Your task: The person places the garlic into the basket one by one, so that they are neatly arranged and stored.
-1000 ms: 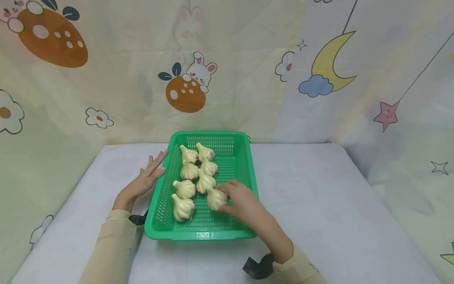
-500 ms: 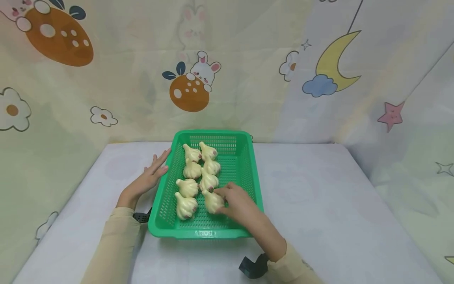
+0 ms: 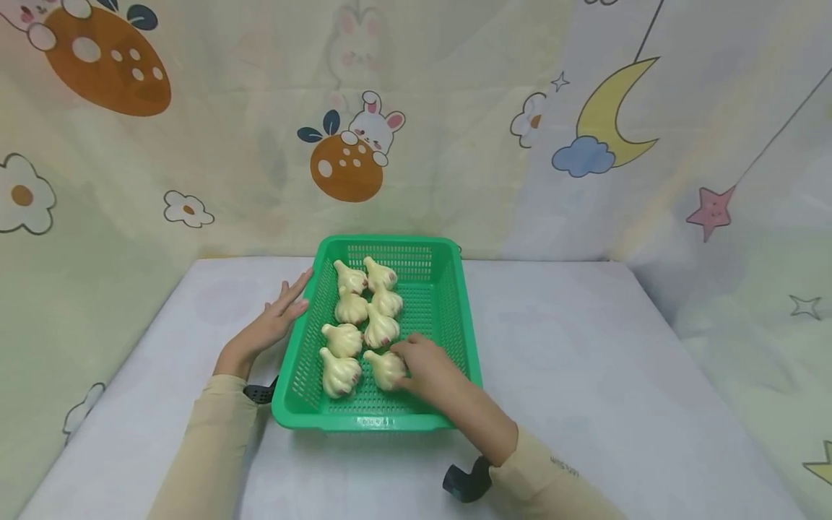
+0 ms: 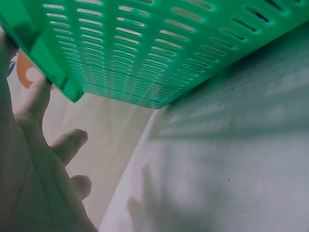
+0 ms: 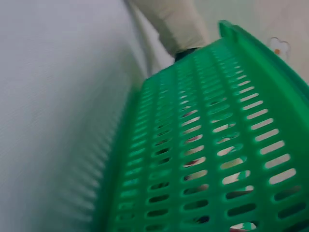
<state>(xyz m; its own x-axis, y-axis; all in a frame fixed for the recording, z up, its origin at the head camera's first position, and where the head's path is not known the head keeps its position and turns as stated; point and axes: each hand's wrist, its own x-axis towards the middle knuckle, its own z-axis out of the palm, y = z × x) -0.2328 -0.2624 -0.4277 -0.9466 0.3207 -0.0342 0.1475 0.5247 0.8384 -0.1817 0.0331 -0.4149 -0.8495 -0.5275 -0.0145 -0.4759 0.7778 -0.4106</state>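
A green plastic basket (image 3: 377, 422) with slotted walls holds several pale garlic bulbs (image 3: 341, 374), laid in two columns. Inside its near half, my right hand (image 3: 432, 372) grips one garlic bulb (image 3: 386, 370) by its right side, thumb below and fingers above; the bulb's neck points left. My left hand (image 3: 269, 328) is at the basket's left rim, fingers straight, fingertips right at the edge. In the left wrist view the left hand (image 4: 38, 154) has its fingers spread beside the basket wall (image 4: 130, 48). The right wrist view shows only the basket's outer wall (image 5: 193, 145), the right hand hidden.
The basket stands on a white-covered table (image 3: 572, 361). Behind it hangs a curtain (image 3: 455, 144) printed with rabbits, flowers and a moon. A black strap (image 3: 468, 482) sticks out near the right sleeve, and another dark strap (image 3: 260, 393) sits by the left wrist.
The bulb in my right hand has shifted left toward the left column, and its neck has turned from up to left. The left hand stays at the rim.
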